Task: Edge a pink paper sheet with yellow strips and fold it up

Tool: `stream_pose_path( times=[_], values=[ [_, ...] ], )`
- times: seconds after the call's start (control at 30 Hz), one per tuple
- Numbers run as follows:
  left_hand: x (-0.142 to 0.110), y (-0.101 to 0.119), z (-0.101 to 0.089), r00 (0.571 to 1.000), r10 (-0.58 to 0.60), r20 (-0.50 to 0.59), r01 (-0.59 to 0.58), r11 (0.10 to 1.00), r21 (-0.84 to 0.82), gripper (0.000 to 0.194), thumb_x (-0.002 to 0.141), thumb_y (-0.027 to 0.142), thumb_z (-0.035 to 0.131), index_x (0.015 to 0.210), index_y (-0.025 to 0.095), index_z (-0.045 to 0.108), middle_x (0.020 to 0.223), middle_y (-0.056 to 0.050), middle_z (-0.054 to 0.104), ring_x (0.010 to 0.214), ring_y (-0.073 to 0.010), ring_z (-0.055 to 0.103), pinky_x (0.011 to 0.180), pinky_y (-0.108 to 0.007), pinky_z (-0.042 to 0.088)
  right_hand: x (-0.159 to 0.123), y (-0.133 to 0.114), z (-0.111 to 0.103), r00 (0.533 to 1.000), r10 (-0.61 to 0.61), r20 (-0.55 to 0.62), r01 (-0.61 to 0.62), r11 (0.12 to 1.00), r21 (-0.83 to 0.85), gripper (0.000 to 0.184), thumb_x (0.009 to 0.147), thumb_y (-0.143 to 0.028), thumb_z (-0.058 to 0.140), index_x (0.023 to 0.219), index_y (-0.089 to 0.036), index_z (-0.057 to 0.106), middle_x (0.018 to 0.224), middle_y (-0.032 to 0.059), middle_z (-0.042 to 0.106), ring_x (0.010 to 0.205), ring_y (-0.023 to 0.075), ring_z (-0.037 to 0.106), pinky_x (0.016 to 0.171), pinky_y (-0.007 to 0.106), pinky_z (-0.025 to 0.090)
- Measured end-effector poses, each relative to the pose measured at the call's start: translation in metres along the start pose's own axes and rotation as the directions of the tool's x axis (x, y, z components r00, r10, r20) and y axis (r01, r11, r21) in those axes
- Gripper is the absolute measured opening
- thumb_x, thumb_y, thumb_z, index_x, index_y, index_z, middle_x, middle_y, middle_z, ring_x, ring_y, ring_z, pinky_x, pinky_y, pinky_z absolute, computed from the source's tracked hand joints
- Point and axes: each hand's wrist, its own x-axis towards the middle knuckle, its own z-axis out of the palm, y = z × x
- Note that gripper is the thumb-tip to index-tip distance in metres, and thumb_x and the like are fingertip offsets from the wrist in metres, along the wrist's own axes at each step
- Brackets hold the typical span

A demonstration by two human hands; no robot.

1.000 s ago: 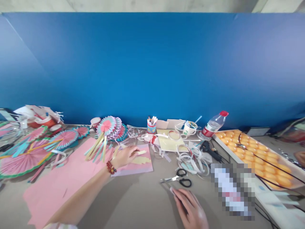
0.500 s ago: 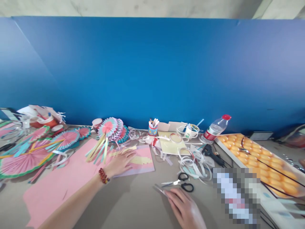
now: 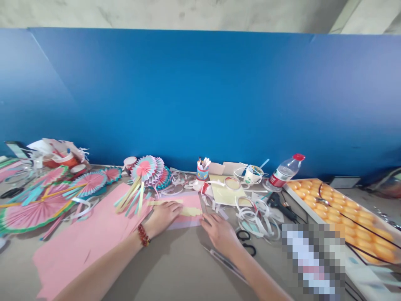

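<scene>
My left hand, with a red bead bracelet at the wrist, lies flat with fingers spread on a small pink sheet that carries yellow paper strips. My right hand rests open at that sheet's right edge, fingertips touching it. A thin clear ruler-like strip lies on the table under my right forearm. Black-handled scissors sit just right of my right hand, partly hidden by it.
A big pink sheet covers the left of the grey table. Folded paper fans and a fan with streamers lie behind it. Curled white strips, a pen cup, a water bottle, a glue gun and an orange tray stand to the right.
My right hand has left the ruler-like strip near the table front and moved up and left to the pink sheet's edge. My left hand stayed on the sheet.
</scene>
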Motion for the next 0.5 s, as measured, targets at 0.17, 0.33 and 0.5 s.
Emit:
stream_pose_path(
  times=[0.17, 0.33, 0.5],
  values=[
    [0.003, -0.002, 0.0, 1.0, 0.014, 0.008, -0.015, 1.0, 0.027, 0.033, 0.095, 0.008, 0.052, 0.125, 0.019, 0.059, 0.126, -0.01, 0.063, 0.12, -0.0237, 0.057, 0.1, -0.039, 0.046, 0.02, 0.009, 0.007, 0.996, -0.09, 0.024, 0.09, 0.996, -0.011, 0.03, 0.088, -0.007, 0.054, 0.115, -0.017, 0.065, 0.108, 0.0099, 0.069, 0.097, 0.0223, 0.06, 0.081, 0.032, 0.046],
    [0.009, -0.012, 0.0, 0.999, -0.032, 0.012, 0.032, 0.999, 0.035, 0.03, 0.095, 0.007, 0.049, 0.119, 0.018, 0.063, 0.124, -0.011, 0.064, 0.118, -0.0246, 0.058, 0.099, -0.04, 0.047, 0.011, 0.007, 0.007, 0.998, -0.058, -0.014, 0.058, 0.998, 0.015, 0.016, 0.089, -0.011, 0.054, 0.094, -0.017, 0.067, 0.091, 0.0069, 0.07, 0.086, 0.0201, 0.062, 0.075, 0.029, 0.046],
    [0.019, -0.031, -0.002, 0.997, -0.078, 0.013, 0.078, 0.997, -0.017, 0.032, 0.095, 0.006, 0.043, 0.116, 0.016, 0.066, 0.125, -0.013, 0.064, 0.119, -0.0272, 0.058, 0.101, -0.044, 0.046, -0.016, 0.001, -0.019, 0.984, 0.052, -0.173, -0.023, 0.986, 0.167, 0.029, 0.091, -0.009, 0.042, 0.103, -0.02, 0.066, 0.105, 0.0067, 0.069, 0.092, 0.0177, 0.065, 0.079, 0.027, 0.049]
  ],
)
